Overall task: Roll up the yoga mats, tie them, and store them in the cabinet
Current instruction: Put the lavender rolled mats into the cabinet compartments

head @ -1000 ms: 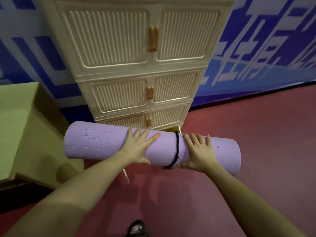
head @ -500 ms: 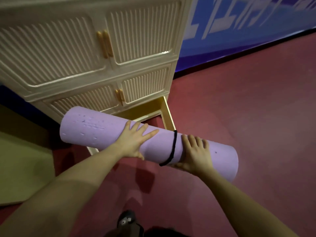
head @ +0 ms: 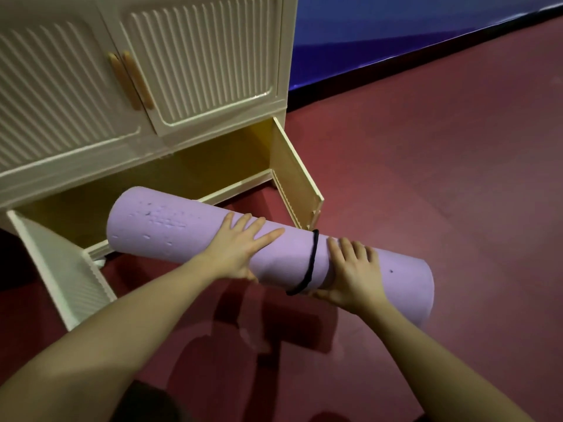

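A rolled lilac yoga mat (head: 170,233) with a black cord (head: 310,263) tied round it is held in the air, slanting from upper left to lower right. My left hand (head: 240,248) grips its middle, fingers spread over the top and thumb under it. My right hand (head: 353,275) holds it just right of the cord, thumb beneath. The mat's left end hangs in front of the open bottom compartment (head: 170,175) of the cream cabinet (head: 201,56).
Both bottom doors stand open: the left door (head: 61,275) swings out toward me, the right door (head: 295,175) juts onto the red floor (head: 426,153). Closed ribbed doors with wooden handles (head: 131,80) sit above. A blue wall (head: 396,22) runs behind on the right.
I have come closer and lower to the cabinet; the bottom compartment and its open doors now show. The mat has moved down toward that opening, both hands holding it as before.
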`<move>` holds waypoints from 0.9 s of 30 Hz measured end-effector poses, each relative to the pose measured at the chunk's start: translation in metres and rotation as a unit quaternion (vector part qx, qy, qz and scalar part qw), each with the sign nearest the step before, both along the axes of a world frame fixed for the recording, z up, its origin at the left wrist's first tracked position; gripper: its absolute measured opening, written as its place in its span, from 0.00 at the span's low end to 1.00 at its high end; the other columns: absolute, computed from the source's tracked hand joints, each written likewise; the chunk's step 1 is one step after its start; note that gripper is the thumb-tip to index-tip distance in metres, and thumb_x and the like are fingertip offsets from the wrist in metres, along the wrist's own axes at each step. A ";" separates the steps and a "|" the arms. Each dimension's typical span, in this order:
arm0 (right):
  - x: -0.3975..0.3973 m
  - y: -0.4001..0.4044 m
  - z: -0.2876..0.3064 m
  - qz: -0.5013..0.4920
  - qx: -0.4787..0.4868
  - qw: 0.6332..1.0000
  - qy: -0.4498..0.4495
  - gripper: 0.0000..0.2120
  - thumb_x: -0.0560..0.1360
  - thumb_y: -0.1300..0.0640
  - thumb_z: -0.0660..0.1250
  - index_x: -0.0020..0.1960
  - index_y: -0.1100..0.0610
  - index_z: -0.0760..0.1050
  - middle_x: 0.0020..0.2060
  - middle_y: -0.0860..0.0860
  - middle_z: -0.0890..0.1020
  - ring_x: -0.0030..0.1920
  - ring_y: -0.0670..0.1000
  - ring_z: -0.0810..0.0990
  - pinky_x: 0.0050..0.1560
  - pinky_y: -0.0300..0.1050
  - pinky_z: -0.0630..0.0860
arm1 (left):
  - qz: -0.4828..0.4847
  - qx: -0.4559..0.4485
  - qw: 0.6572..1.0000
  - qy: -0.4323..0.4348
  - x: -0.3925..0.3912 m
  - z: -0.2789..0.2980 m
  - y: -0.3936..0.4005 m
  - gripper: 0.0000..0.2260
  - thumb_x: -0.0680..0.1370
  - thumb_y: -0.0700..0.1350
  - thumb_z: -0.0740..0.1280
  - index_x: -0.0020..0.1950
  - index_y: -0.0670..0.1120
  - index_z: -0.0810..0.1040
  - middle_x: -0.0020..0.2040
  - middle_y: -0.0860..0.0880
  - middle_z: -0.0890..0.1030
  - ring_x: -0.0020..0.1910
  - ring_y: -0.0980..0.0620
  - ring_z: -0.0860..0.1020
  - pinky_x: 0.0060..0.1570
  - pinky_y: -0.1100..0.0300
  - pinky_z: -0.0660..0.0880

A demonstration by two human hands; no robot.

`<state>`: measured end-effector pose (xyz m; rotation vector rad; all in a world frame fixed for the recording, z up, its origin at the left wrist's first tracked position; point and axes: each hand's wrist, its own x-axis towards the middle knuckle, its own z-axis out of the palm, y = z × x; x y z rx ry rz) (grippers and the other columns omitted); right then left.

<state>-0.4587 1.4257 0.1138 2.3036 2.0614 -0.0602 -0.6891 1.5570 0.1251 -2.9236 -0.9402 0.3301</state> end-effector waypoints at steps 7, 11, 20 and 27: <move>-0.024 0.014 -0.059 -0.027 0.044 0.999 0.015 0.52 0.55 0.20 0.57 0.62 0.61 0.73 0.51 0.57 0.78 0.47 0.62 0.76 0.49 0.56 0.70 | -0.032 0.032 0.999 -0.005 -0.015 -0.060 0.029 0.58 0.52 0.71 0.74 0.75 0.57 0.50 0.68 0.39 0.71 0.65 0.35 0.71 0.60 0.38 0.66; -0.053 0.028 -0.067 -0.037 0.033 0.998 0.027 0.52 0.55 0.21 0.57 0.63 0.60 0.72 0.51 0.57 0.78 0.47 0.62 0.76 0.50 0.57 0.70 | -0.048 0.034 0.998 -0.002 -0.040 -0.063 0.049 0.57 0.53 0.70 0.74 0.74 0.58 0.48 0.69 0.40 0.70 0.65 0.36 0.70 0.60 0.40 0.66; -0.105 0.075 -0.063 0.003 0.045 0.999 0.019 0.52 0.55 0.21 0.56 0.63 0.60 0.72 0.52 0.57 0.77 0.48 0.61 0.75 0.50 0.56 0.68 | -0.007 0.054 0.998 -0.020 -0.106 -0.061 0.077 0.57 0.48 0.73 0.73 0.73 0.56 0.59 0.63 0.42 0.75 0.59 0.38 0.74 0.57 0.40 0.69; -0.129 0.108 -0.044 0.039 0.023 0.998 -0.032 0.52 0.55 0.21 0.57 0.64 0.59 0.72 0.55 0.58 0.77 0.50 0.62 0.75 0.51 0.57 0.69 | 0.051 0.036 0.997 -0.047 -0.140 -0.057 0.086 0.58 0.48 0.71 0.74 0.74 0.57 0.56 0.65 0.42 0.74 0.61 0.37 0.74 0.56 0.39 0.70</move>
